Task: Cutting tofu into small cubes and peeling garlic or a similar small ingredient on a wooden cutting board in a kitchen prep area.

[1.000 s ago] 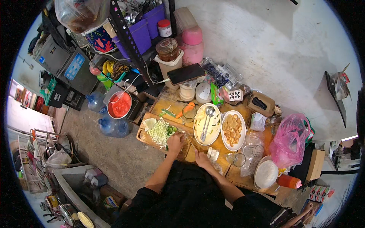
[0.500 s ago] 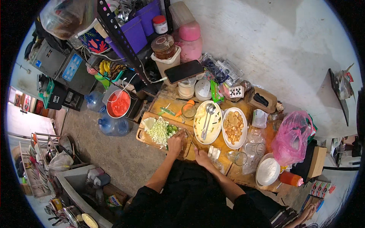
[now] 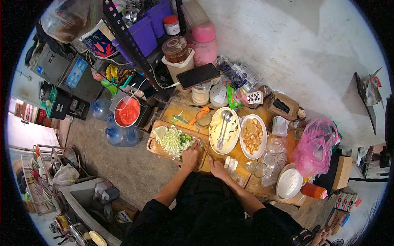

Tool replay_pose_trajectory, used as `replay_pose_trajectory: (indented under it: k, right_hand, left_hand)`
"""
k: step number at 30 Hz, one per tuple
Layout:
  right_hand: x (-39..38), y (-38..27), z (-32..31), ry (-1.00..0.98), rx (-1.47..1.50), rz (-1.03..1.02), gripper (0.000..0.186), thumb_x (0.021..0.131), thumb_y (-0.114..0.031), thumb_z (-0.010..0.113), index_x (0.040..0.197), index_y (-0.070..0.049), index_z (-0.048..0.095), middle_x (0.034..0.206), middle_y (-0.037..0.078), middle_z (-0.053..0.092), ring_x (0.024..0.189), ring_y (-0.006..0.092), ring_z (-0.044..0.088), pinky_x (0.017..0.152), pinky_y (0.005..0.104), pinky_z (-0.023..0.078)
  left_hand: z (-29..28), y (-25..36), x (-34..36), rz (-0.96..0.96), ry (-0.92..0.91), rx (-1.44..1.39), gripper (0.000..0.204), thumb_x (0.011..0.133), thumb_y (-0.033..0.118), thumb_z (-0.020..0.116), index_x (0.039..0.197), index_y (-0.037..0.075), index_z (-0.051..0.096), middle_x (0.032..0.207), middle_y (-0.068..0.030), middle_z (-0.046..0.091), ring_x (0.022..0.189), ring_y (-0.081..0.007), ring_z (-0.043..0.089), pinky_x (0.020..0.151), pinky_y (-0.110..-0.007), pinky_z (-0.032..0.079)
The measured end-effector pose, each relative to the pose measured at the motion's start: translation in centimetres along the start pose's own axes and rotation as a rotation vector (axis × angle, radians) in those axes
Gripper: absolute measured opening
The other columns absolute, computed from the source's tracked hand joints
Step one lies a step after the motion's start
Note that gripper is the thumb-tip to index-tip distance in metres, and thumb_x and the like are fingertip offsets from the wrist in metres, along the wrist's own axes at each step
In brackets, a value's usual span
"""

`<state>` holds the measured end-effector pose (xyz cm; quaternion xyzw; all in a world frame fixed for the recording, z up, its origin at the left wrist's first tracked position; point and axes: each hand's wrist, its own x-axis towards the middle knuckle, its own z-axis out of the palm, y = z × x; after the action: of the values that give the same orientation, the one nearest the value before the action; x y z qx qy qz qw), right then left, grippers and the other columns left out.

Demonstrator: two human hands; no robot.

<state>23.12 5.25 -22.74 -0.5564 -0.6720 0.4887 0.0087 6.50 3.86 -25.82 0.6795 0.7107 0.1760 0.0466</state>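
My right hand (image 3: 218,168) is closed round the handle of a knife (image 3: 205,149), whose blade points up and left over the right end of a wooden cutting board (image 3: 154,148). Beside the blade, my left hand (image 3: 190,156) rests on the board with its fingers curled down; whatever lies under them is hidden. Chopped pale cabbage (image 3: 170,142) is heaped left of that hand, with chopped green leaves (image 3: 186,141) at the heap's right side. A larger pale piece (image 3: 160,132) lies at the board's far left corner.
Right of the board stand an oval plate (image 3: 213,142) with two spoons and a dish of cut brown pieces (image 3: 252,137). Glasses (image 3: 257,169), a bowl of white powder (image 3: 289,183) and an orange bottle (image 3: 314,191) are farther right. Another person's hands (image 3: 322,236) show at lower right.
My hands and the knife stay almost in place, with only a slight shift at the board. The other person's hands have moved down and left.
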Motion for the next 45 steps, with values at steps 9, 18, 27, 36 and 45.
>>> replay_pose_trajectory:
  k: [9,18,27,36,45]
  right_hand:
    - [0.2,1.3,1.3,-0.04,0.181,0.182,0.066,0.089,-0.052,0.028,0.055,0.002,0.047,0.051,0.015,0.049,0.043,0.0229,0.05,0.043,0.0359,0.039]
    - [-0.2,0.9,2.9,0.372,0.06,-0.097,0.073,0.088,-0.054,0.027,0.065,0.009,0.056,0.066,0.03,0.056,0.064,0.0419,0.058,0.062,0.0465,0.045]
    - [0.0,0.2,2.4,0.174,-0.024,0.044,0.072,0.089,-0.049,0.026,0.072,0.013,0.057,0.073,0.037,0.052,0.081,0.0473,0.054,0.075,0.0496,0.042]
    - [-0.3,-1.1,1.8,0.165,-0.077,0.077,0.069,0.089,-0.048,0.027,0.075,0.012,0.058,0.076,0.036,0.053,0.08,0.047,0.055,0.075,0.0498,0.043]
    - [0.4,-1.9,2.5,0.143,-0.018,0.154,0.063,0.09,-0.044,0.03,0.071,0.01,0.058,0.075,0.034,0.054,0.08,0.0474,0.054,0.071,0.0515,0.043]
  left_hand:
    - [-0.1,1.0,0.2,0.025,-0.054,0.168,0.04,0.068,0.008,0.053,0.107,-0.003,0.054,0.112,-0.0104,0.055,0.053,-0.0196,0.059,0.046,-0.028,0.048]
    - [0.7,0.5,-0.4,0.089,-0.056,0.219,0.038,0.066,0.013,0.055,0.101,-0.001,0.057,0.118,-0.0131,0.049,0.055,-0.019,0.059,0.046,-0.029,0.049]
    - [2.0,0.1,-1.0,0.081,-0.103,0.205,0.028,0.067,0.01,0.056,0.09,-0.004,0.06,0.128,-0.0168,0.04,0.043,-0.019,0.054,0.04,-0.029,0.044]
    - [1.5,1.1,-0.4,0.046,0.003,0.222,0.032,0.065,0.011,0.056,0.094,-0.001,0.061,0.125,-0.0142,0.045,0.048,-0.0202,0.058,0.045,-0.03,0.049]
    - [1.8,0.3,-0.8,0.096,-0.111,0.276,0.038,0.068,0.008,0.055,0.103,-0.005,0.055,0.13,-0.0158,0.038,0.046,-0.0173,0.056,0.042,-0.028,0.046]
